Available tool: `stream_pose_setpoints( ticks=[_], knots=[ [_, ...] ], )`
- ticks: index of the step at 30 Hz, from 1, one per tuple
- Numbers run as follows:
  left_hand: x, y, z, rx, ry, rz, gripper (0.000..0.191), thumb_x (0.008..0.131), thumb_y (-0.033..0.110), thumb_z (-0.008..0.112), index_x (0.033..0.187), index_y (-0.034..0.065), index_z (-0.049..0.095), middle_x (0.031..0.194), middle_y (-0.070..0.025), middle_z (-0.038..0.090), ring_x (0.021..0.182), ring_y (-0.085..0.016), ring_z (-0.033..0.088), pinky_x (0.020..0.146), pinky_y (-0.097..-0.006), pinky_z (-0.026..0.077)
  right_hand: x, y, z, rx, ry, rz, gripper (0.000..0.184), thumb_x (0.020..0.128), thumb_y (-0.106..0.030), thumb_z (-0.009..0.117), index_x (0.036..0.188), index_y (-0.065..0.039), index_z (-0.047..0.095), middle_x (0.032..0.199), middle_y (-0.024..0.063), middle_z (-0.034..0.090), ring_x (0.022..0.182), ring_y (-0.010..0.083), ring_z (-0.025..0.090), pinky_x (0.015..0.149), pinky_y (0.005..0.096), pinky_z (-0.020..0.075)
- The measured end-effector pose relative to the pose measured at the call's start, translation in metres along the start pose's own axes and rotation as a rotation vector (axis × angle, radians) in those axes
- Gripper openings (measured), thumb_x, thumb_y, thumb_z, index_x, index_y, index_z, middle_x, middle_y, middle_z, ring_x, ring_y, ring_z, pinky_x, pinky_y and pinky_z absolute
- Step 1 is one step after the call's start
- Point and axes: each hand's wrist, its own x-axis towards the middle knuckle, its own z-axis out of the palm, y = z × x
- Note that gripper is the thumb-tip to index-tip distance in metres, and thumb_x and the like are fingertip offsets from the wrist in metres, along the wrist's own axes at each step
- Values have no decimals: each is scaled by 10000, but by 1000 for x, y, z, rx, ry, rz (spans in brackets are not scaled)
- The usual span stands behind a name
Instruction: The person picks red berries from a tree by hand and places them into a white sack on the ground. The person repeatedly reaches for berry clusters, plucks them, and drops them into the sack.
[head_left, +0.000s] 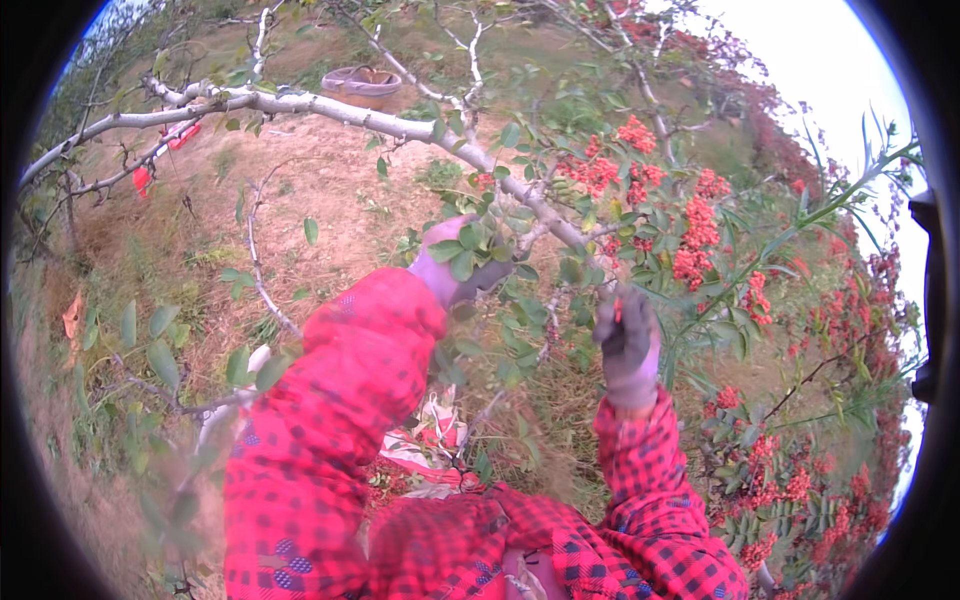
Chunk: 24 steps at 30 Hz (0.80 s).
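Observation:
My left hand (469, 266), in a purple and grey glove, reaches up to the leafy twigs just under a thick pale tree branch (397, 127); leaves hide its fingers. My right hand (628, 337), in the same kind of glove, is raised below the right end of that branch. Its fingers are curled, with a small orange-red thing (618, 309) at them that is too blurred to name. Clusters of small red berries (699, 225) hang to the right of and above my right hand. Below, in front of my body, lies a white and red bag (431, 442) with red berries beside it.
A wicker basket (363, 84) with a cloth-like rim stands on the ground beyond the branch. A thin bare twig (257, 262) rises left of my left arm. A long green stem (795, 232) slants across the right side. More berry-laden branches (795, 484) are at the lower right.

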Motion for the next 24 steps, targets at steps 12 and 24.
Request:
stream_pose_setpoints(
  ticks=[12,24],
  knots=[
    [5,3,7,329,32,288,192,644,248,681,767,124,601,742,-41,598,750,-235,577,671,-343,466,-52,17,-20,-741,-643,201,212,822,-76,565,1015,-4,618,865,109,654,795,157,613,721,273,482],
    [-2,-2,7,308,-50,343,230,718,263,647,896,124,607,848,-69,579,836,-288,542,775,-393,448,151,-45,179,-1716,-683,-733,205,783,-244,587,949,-138,644,902,99,631,797,280,621,695,360,492]
  ],
)
